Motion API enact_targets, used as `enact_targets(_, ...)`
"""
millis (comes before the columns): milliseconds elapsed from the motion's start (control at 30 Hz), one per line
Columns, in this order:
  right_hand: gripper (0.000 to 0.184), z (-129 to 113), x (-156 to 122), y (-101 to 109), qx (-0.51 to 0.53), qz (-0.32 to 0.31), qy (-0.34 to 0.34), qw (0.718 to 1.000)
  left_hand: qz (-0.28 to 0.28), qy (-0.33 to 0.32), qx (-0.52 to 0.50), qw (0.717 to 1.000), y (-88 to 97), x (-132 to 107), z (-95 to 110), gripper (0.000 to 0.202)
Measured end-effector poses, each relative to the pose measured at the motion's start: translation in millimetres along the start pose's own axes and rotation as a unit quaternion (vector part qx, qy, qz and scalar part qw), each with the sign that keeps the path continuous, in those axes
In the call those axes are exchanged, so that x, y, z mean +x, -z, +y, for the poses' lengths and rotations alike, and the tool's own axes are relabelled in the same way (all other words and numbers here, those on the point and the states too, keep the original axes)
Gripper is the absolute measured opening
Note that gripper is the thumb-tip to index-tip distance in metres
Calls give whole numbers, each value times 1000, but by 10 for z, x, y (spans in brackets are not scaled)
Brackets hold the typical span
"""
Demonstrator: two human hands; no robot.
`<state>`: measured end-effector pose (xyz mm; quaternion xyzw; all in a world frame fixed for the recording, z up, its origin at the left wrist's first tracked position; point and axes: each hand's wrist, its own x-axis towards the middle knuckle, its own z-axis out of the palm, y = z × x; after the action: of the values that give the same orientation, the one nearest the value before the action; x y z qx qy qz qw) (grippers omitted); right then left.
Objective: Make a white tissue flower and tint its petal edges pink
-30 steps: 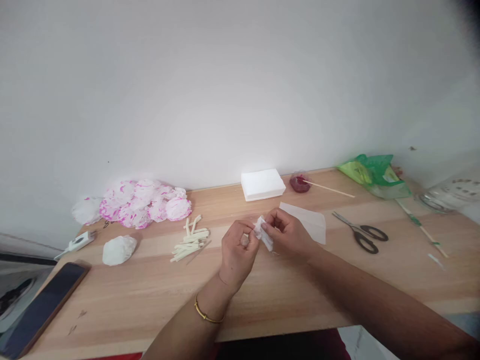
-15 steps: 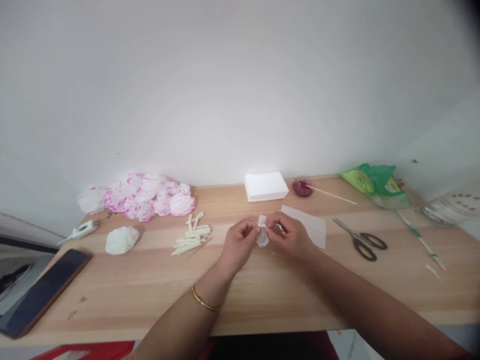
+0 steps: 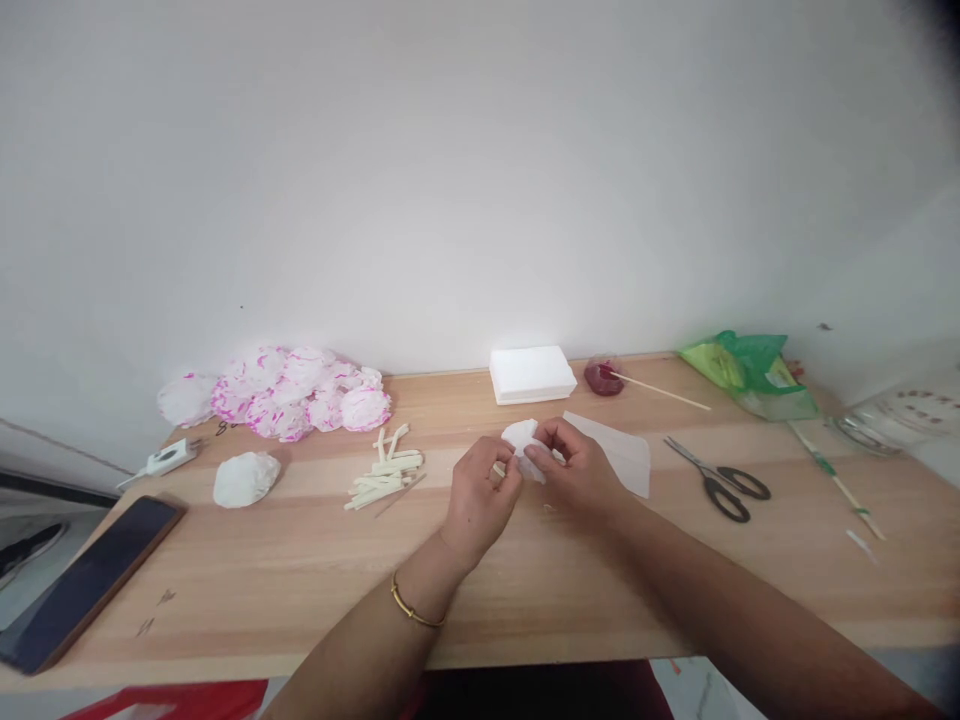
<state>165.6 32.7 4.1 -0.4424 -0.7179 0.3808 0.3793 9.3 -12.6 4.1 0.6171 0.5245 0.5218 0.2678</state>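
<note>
My left hand (image 3: pixel 480 492) and my right hand (image 3: pixel 576 470) meet over the middle of the wooden table (image 3: pixel 300 580). Both pinch a small white tissue piece (image 3: pixel 520 436) that fans out above the fingertips. A short cream stick shows between the left fingers under the tissue. A gold bangle sits on my left wrist. A flat white tissue sheet (image 3: pixel 626 455) lies just right of my right hand.
Pink-and-white tissue flowers (image 3: pixel 292 392) are piled at the back left, a white one (image 3: pixel 244 478) in front. Cream sticks (image 3: pixel 384 473) lie left of my hands. A tissue stack (image 3: pixel 532 373), red dye dish (image 3: pixel 602 376), scissors (image 3: pixel 721 482), green bag (image 3: pixel 750 368) and phone (image 3: pixel 90 580) are around.
The tissue piece has spread from a narrow folded strip into a wider fan above my fingers. Both hands stayed in about the same place.
</note>
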Motion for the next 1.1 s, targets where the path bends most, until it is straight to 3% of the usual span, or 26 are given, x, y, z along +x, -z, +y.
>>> enact_targets(67,16,-15,4,8,-12,14,1,1000,-18,-2,0,1000,-12,-13,-7,9)
enact_targets(167,13,-23,6,14,-22,18,33,999,-39,85,-66,993,-32,1,-48,7)
enact_targets(233,12,-16,5,13,-32,1,56,998,-42,133,-119,983,-39,17,-68,18)
enact_targets(300,11,0,2,9,-40,-17,71,997,-50,141,-140,979,-35,30,-70,26)
enact_targets(400,8,22,-6,-2,-38,-29,90,995,-57,135,-120,982,-18,47,-70,20)
enact_targets(500,8,23,-11,-16,-29,-21,91,995,-5,189,-171,967,-17,71,-107,21)
enact_targets(633,9,6,-4,-26,-8,-1,61,998,39,262,-290,920,-40,98,-161,26)
enact_targets(833,11,-17,-10,-13,-28,-30,98,994,-24,226,-246,942,-43,86,-170,31)
enact_targets(1000,9,-24,-19,8,-13,-43,104,994,25,243,-249,937,-47,85,-190,28)
enact_targets(1100,10,-24,-13,20,-1,-38,82,996,28,210,-196,958,-38,66,-147,25)
